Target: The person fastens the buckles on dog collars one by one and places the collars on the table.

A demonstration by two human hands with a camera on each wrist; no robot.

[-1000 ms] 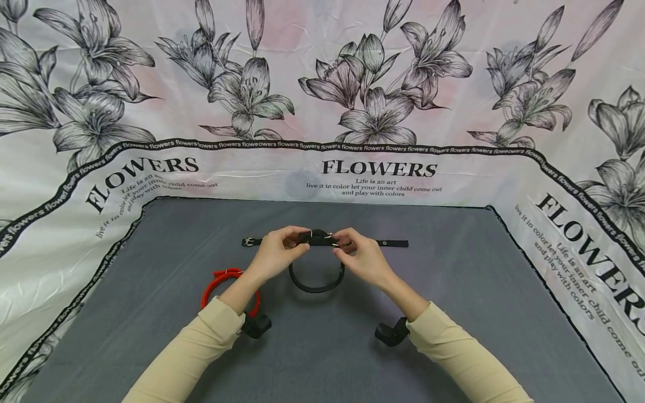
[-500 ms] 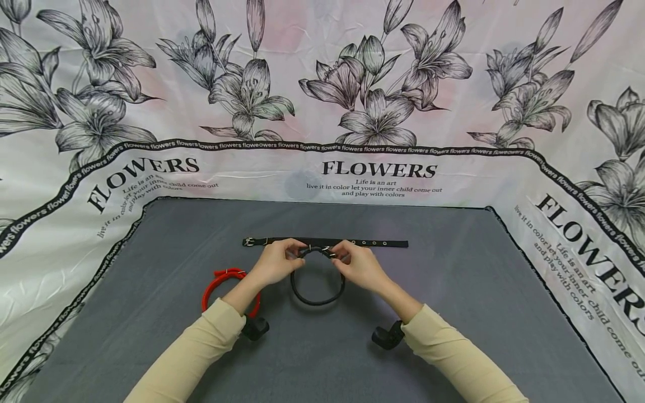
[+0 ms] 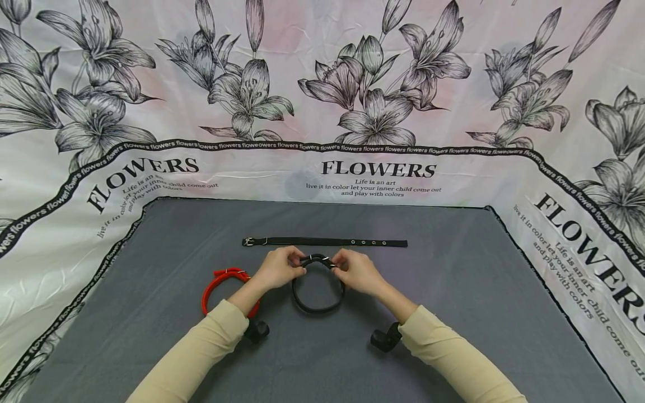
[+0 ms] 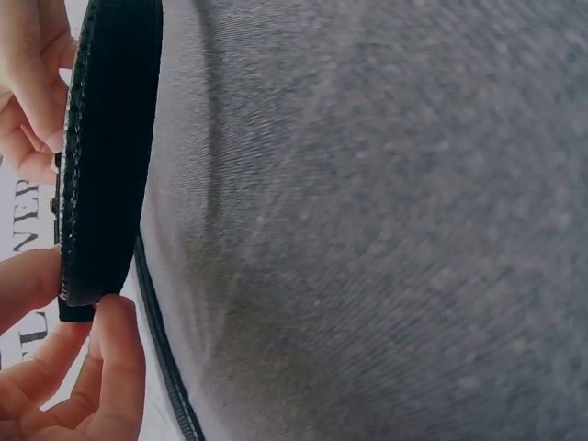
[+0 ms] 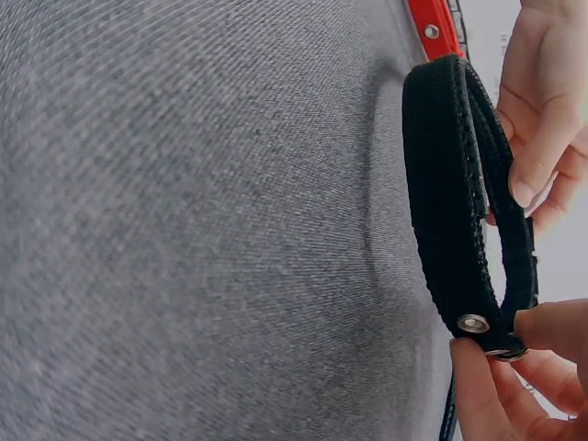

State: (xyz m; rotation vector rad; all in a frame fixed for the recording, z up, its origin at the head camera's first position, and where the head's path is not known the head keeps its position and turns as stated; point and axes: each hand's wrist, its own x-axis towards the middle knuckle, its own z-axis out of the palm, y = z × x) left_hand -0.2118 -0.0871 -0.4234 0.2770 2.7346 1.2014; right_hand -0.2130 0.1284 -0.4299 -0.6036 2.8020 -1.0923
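Both hands hold a black collar buckled into a ring, its lower curve hanging toward me over the grey cloth. My left hand pinches its upper left part between thumb and fingers. At the upper right, by the metal buckle, my right hand pinches it too. In the left wrist view the collar shows its broad band above the left hand's fingertips. A metal eyelet shows on the collar in the right wrist view, close to the right hand's fingers.
A second black collar lies straight and unbuckled behind the hands, buckle at its left end. A red collar, closed in a ring, lies at left, partly under the left forearm. Flower-printed cloth rises behind the grey cloth.
Both hands have come toward me with the ringed black collar, away from the straight collar, which now shows in full. The red collar has stayed in place.
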